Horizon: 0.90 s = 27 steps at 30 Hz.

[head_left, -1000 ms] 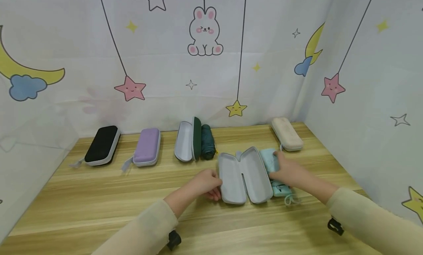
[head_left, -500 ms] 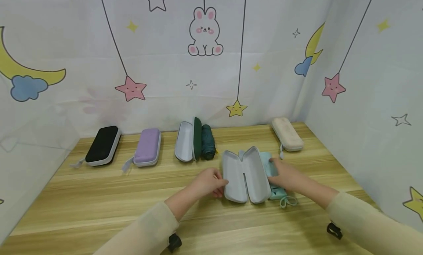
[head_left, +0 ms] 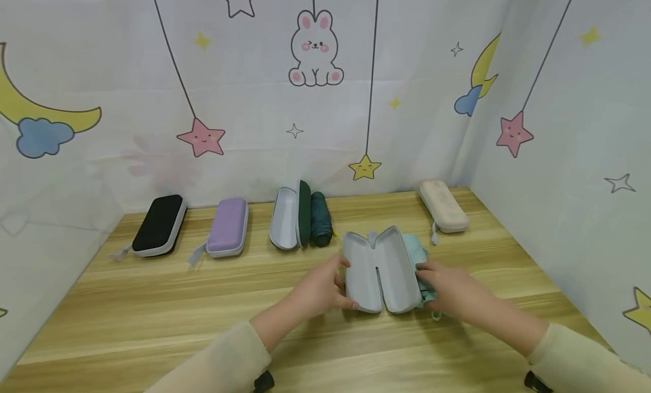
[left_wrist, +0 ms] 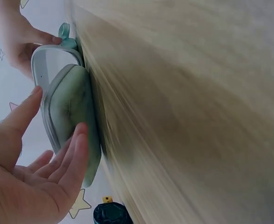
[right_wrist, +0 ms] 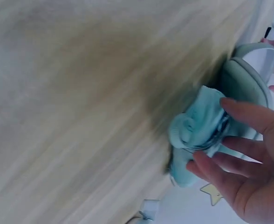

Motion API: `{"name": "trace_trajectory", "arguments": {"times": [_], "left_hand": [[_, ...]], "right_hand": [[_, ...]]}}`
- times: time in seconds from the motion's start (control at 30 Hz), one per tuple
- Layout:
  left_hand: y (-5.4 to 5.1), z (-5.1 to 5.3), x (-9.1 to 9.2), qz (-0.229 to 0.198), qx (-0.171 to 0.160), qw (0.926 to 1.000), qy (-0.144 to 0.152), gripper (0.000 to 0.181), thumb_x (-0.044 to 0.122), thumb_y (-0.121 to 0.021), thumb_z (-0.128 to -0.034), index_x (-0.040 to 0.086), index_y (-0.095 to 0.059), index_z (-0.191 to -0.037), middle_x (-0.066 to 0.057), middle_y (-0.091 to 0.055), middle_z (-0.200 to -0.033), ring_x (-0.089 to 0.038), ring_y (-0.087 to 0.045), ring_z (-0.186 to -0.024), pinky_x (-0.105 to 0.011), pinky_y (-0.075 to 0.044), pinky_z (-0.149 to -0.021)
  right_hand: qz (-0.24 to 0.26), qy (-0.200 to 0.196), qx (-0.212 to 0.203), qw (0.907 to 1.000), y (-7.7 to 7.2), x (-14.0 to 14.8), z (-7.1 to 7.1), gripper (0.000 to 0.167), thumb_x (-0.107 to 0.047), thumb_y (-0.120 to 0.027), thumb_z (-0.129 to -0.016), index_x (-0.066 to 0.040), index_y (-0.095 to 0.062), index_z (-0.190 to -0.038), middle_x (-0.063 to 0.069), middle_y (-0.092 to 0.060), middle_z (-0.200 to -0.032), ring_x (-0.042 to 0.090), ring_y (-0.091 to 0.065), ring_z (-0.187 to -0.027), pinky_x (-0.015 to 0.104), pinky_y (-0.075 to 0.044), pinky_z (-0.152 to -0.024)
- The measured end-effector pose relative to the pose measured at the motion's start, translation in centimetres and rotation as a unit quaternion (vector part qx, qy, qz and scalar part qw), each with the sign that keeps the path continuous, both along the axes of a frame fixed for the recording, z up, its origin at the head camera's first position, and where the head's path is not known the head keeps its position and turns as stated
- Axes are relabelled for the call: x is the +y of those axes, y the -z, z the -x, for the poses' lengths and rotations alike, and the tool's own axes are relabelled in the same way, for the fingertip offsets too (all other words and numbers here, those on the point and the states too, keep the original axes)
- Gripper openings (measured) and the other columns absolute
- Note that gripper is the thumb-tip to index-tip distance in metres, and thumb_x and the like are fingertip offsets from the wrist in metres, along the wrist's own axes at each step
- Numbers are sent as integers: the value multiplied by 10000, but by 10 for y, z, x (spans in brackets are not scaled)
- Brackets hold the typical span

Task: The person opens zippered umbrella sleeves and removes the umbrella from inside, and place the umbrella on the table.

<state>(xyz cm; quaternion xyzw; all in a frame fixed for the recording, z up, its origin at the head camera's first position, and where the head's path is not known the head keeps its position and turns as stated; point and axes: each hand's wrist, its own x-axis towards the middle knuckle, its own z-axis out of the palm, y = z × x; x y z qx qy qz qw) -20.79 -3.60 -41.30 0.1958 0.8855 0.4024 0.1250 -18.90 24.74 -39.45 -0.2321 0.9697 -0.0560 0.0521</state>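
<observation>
An unzipped case (head_left: pixel 362 274), grey inside and pale green outside, lies spread at mid-table. My left hand (head_left: pixel 325 288) is at its left side, thumb and fingers apart; in the left wrist view the thumb tip meets the rim and the fingers lie along the pale green shell (left_wrist: pixel 74 105). Against the case's right side is a teal folded umbrella (head_left: pixel 416 249) with a cord loop. My right hand (head_left: pixel 447 285) reaches over it, partly hiding it. In the right wrist view, loosely spread fingers touch or nearly touch the umbrella's bunched fabric (right_wrist: pixel 204 114).
Along the back stand a black case (head_left: pixel 159 226), a purple case (head_left: pixel 226 226) and a cream case (head_left: pixel 443 206), all closed. Between them are an open dark green case (head_left: pixel 303 215) and a dark green folded umbrella (head_left: pixel 320 219). Printed cloth walls (head_left: pixel 244 87) border the table.
The pale green case has shifted slightly right. My left fingers have spread apart along its side. My right hand has slid nearer along the teal umbrella, and its fingers have loosened.
</observation>
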Motion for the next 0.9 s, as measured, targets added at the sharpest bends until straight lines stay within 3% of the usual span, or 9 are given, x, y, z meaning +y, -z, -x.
{"name": "trace_trajectory", "arguments": {"times": [0.1, 0.27, 0.47, 0.63, 0.9], "left_hand": [[-1, -3, 2, 351, 323, 9987, 162, 579, 222, -902, -691, 77, -572, -1145, 28, -646, -834, -119, -584, -752, -299, -475, -681], [-4, 2, 7, 692, 599, 9957, 121, 419, 257, -893, -701, 115, -619, -984, 33, -647, -821, -116, -582, -743, -290, -467, -666], [-7, 21, 16, 909, 908, 9917, -47, 367, 243, -860, -751, 88, -625, -986, 0, -651, -814, -128, -583, -729, -293, -466, -668], [-7, 37, 23, 1305, 1302, 9822, -372, 349, 282, -828, -792, 94, -651, -1027, 18, -624, -812, -142, -570, -732, -295, -466, -665], [-8, 65, 37, 1697, 1651, 9688, -729, 265, 261, -739, -885, 94, -638, -1064, -7, -649, -833, -176, -613, -767, -305, -493, -695]], "right_hand": [[159, -53, 62, 9998, 2, 0, 0, 588, -145, -863, -724, 52, -622, -1223, 213, -552, -1318, 400, -582, -1123, 481, -502, -876], [382, -172, -55, 9991, 3, 1, 11, 557, -106, -847, -736, 67, -625, -1217, 243, -553, -1314, 428, -564, -1142, 497, -491, -890], [486, -98, -232, 9985, 5, 2, 42, 559, -99, -816, -773, 84, -596, -1253, 253, -506, -1371, 438, -511, -1208, 508, -462, -932], [464, -121, -332, 9983, 5, 3, 69, 535, -117, -781, -818, 73, -581, -1277, 262, -460, -1409, 436, -496, -1225, 505, -451, -948], [136, -76, -113, 9998, 5, -1, 109, 487, -163, -757, -851, 56, -603, -1258, 239, -460, -1416, 414, -526, -1199, 485, -461, -942]]}}
